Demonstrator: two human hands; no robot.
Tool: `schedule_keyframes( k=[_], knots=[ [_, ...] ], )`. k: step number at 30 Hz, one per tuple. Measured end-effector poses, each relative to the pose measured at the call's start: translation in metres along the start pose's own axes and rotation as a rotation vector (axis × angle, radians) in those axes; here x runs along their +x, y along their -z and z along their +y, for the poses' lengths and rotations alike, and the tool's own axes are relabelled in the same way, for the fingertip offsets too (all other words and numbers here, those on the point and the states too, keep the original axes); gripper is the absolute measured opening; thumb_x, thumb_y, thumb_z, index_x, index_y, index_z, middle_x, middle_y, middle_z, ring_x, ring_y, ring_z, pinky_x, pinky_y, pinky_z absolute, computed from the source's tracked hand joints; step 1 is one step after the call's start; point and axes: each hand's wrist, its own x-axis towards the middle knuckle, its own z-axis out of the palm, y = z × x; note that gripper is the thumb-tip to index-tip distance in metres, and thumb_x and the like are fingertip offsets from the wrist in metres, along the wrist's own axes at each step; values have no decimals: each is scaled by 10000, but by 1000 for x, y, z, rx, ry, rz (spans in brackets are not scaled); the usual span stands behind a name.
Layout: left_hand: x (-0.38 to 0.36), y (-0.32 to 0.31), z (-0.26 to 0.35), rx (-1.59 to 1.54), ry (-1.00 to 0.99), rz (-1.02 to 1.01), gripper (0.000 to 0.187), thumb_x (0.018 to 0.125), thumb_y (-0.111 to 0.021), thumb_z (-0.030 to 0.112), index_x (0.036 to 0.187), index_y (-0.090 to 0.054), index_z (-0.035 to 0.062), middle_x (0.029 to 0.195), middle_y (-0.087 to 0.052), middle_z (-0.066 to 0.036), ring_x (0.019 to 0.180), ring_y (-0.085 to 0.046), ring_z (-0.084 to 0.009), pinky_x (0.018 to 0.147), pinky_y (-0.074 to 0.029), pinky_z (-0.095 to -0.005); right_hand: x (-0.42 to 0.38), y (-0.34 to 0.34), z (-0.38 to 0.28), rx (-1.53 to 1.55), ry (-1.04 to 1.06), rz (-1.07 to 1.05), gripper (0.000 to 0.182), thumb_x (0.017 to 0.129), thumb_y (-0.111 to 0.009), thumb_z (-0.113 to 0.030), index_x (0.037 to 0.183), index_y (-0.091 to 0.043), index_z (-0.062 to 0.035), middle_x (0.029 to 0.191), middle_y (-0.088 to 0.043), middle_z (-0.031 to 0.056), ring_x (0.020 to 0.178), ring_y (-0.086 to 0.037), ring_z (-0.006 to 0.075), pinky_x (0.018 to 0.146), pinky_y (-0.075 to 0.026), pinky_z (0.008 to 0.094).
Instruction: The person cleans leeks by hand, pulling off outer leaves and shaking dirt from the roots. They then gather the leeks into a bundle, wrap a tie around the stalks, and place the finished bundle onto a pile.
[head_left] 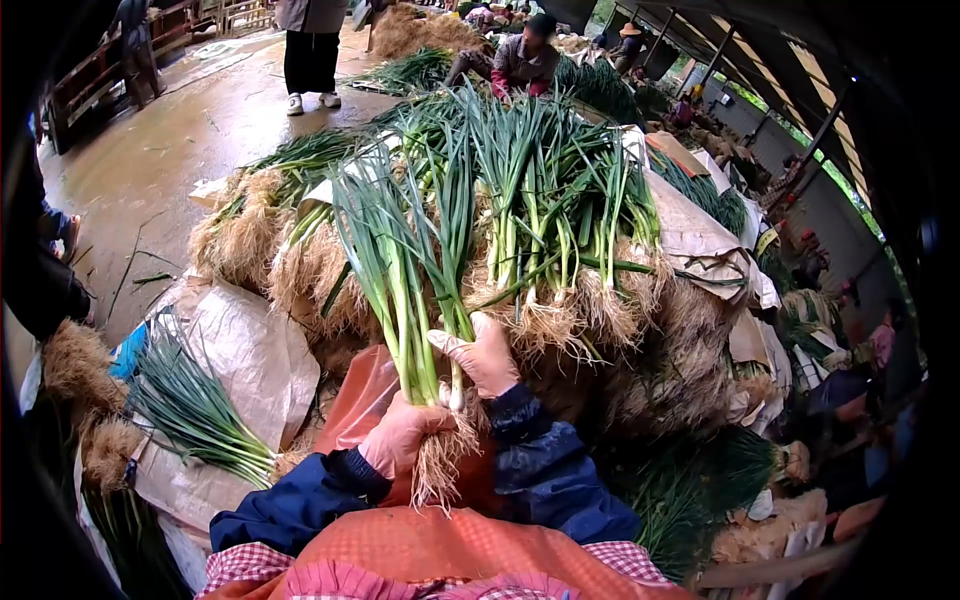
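Bunch of scallions (415,300) held upright at centre frame, roots down, leaves up.
Left hand (400,437) clamped round white stems from lower left; right hand (485,355) closed just above, right side; both touching.

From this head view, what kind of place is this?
Likely a covered produce-sorting shed: heaps of green onions on sacking, a wet concrete floor, and other workers handling bundles.

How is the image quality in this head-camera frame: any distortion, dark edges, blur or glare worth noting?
Head view: strong fisheye bending, with a black vignette at the corners and the right side. Soft, even daylight, no hard shadows; the wet floor shows a dull sheen. The left hand, right hand and the bunch of green onions they hold are sharp; the people at the right edge are dim and smeared.
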Motion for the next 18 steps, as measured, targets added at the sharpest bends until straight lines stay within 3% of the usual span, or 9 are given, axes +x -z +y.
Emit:
schedule_keyframes(
  k=[1, 2, 4, 5, 9, 13, 15, 18],
  knots=[
    [-1, -1, 1, 21, -23, 23, 305, 726, -567, -124, 985, -492, 18, 798, -536, -43, 642, -582, -137, 567, -547, -278, 2, 5, 13, -325, -7, 37, 174, 805, -700, -122, 863, -622, 22, 741, -640, 51, 635, -543, 99, 599, -454, 263],
    [-1, -2, 1, 37, -42, 44, 310, 717, -578, -127, 978, -486, 12, 796, -536, -50, 640, -592, -146, 576, -559, -293, -5, 9, 14, -429, 75, 59, 158, 846, -652, -135, 850, -618, 20, 715, -642, 60, 619, -561, 105, 578, -455, 259],
    [0, 2, 0, 71, -22, 50, 317, 701, -598, -128, 959, -475, 8, 800, -542, -67, 642, -608, -170, 594, -575, -327, -23, 17, 20, -221, -79, 107, 181, 887, -602, -159, 852, -611, 18, 691, -644, 63, 586, -572, 106, 544, -450, 256],
    [0, 3, -2, 69, -15, 52, 314, 701, -600, -126, 956, -475, 9, 804, -544, -67, 644, -607, -171, 593, -575, -327, -32, 24, 15, -193, -31, 113, 267, 924, -546, -244, 866, -622, 6, 671, -658, 75, 562, -615, 145, 514, -480, 295],
    [6, 5, -13, 28, 14, 19, 317, 698, -608, -119, 955, -480, 16, 817, -543, -66, 645, -599, -164, 599, -566, -311, -60, 34, -1, -149, -75, 192, 257, 943, -512, -213, 912, -591, 30, 694, -668, 83, 588, -622, 139, 554, -481, 277],
    [-5, -21, -10, -7, 45, 124, 260, 683, -628, -103, 890, -511, 3, 764, -546, -62, 606, -567, -150, 556, -502, -273, -68, 33, 3, -548, 116, 359, 246, 936, -515, -197, 818, -578, 10, 644, -648, 119, 534, -627, 244, 481, -460, 334],
    [-5, -24, -14, -36, 23, 103, 257, 691, -621, -104, 897, -511, 2, 777, -556, -67, 626, -578, -153, 572, -505, -277, -71, 38, 44, -700, 104, 455, 236, 917, -547, -186, 774, -581, 0, 639, -633, 144, 537, -621, 270, 473, -448, 350],
    [-3, -26, -14, -73, -37, 104, 213, 724, -603, -75, 904, -514, -3, 778, -572, -66, 673, -592, -149, 607, -505, -275, -90, 23, 38, -702, 244, 531, 265, 887, -593, -259, 740, -557, -41, 567, -521, 173, 523, -532, 380, 457, -398, 417]
  ],
)
